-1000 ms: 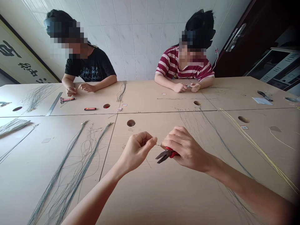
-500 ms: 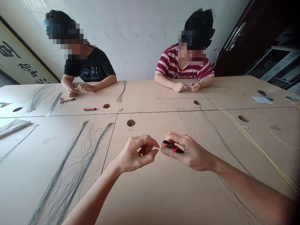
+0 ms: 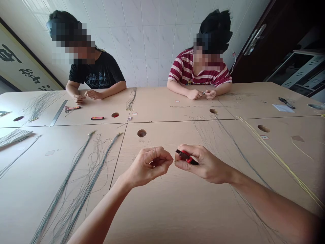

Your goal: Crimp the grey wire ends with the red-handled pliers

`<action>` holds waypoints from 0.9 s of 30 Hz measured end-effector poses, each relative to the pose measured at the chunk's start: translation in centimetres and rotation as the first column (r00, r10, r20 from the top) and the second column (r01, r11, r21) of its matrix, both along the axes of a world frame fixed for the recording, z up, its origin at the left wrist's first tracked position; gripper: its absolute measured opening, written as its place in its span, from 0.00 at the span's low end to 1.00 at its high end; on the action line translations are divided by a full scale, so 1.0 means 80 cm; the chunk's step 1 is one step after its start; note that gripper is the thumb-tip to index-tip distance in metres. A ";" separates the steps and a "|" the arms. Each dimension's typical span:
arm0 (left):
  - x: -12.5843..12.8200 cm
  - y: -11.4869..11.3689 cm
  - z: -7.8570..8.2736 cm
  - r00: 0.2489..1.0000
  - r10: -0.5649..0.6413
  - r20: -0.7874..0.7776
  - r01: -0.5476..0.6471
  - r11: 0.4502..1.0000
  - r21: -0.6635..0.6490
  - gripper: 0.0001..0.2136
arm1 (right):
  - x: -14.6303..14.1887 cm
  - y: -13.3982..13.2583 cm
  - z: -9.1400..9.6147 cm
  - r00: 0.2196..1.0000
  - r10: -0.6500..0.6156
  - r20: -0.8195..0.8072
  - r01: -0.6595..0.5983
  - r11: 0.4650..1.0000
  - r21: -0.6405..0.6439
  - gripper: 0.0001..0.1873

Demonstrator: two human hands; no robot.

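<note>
Thin wire (image 3: 174, 161) held in front of you

Your left hand (image 3: 149, 166) is closed to a pinch, thumb and forefinger gripping the wire. Your right hand (image 3: 209, 165) is curled around red-handled pliers (image 3: 187, 157), its thumb tip just beside that pinch. The wire shows between both hands, over the table (image 3: 162, 217). Your forearms (image 3: 108, 203) angle inward and forward; 2 wire bundles (image 3: 66, 181) lie to the left.

one left hand (image 3: 152, 166), one right hand (image 3: 200, 164), one pair of pliers (image 3: 187, 157), two co-workers (image 3: 98, 71), two thick wire bundles (image 3: 69, 173) at near left, one metal ruler (image 3: 58, 113), at least five round holes (image 3: 142, 133) in one table (image 3: 157, 217)
</note>
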State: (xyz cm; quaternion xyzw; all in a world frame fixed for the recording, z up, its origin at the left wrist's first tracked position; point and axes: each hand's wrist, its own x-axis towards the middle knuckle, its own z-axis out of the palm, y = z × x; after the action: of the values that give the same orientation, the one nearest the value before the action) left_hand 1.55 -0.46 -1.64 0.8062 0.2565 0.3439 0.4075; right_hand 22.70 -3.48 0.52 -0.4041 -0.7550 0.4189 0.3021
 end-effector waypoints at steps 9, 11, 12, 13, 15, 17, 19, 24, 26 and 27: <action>0.000 -0.002 0.008 0.997 0.021 -0.080 -0.025 0.998 -0.049 0.04 | -0.003 -0.002 -0.006 0.995 -0.061 0.085 0.045 0.982 0.181 0.08; 0.000 -0.001 0.008 0.995 0.020 -0.094 -0.028 0.996 -0.085 0.04 | -0.005 -0.001 -0.009 0.991 -0.064 0.118 0.020 0.939 0.345 0.06; 0.000 -0.001 0.007 0.995 0.022 -0.101 -0.033 0.994 -0.106 0.04 | -0.005 -0.001 -0.010 0.989 -0.063 0.134 0.000 0.904 0.427 0.07; 0.001 -0.001 0.007 0.994 0.027 -0.109 -0.041 0.991 -0.128 0.04 | -0.005 -0.001 -0.012 0.986 -0.068 0.151 -0.017 0.866 0.499 0.08; 0.001 0.000 0.006 0.992 0.039 -0.117 -0.058 0.985 -0.164 0.05 | -0.006 0.000 -0.014 0.978 -0.097 0.187 -0.041 0.784 0.619 0.10; 0.002 0.000 0.005 0.991 0.051 -0.123 -0.073 0.981 -0.181 0.06 | -0.006 0.001 -0.015 0.961 -0.144 0.238 -0.076 0.688 0.722 0.09; 0.003 -0.001 0.006 0.989 0.059 -0.136 -0.083 0.979 -0.184 0.05 | -0.005 0.001 -0.017 0.932 -0.206 0.297 -0.131 0.574 0.808 0.09; 0.006 -0.004 0.008 0.991 0.086 -0.106 -0.107 0.971 -0.214 0.06 | -0.004 0.000 -0.021 0.908 -0.276 0.316 -0.159 0.470 0.868 0.09; 0.007 -0.004 0.008 0.995 0.091 -0.049 -0.100 0.969 -0.226 0.06 | -0.003 -0.001 -0.022 0.926 -0.256 0.277 -0.109 0.522 0.846 0.08; 0.006 -0.004 0.007 0.995 0.097 -0.019 -0.099 0.970 -0.221 0.05 | -0.003 -0.001 -0.022 0.933 -0.246 0.264 -0.093 0.544 0.834 0.07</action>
State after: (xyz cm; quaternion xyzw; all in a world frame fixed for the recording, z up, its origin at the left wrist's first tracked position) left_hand 2.06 -0.81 -1.06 0.7432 0.3344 0.3297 0.4766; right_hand 22.46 -3.56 -1.21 -0.3123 -0.8845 -0.0841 0.3362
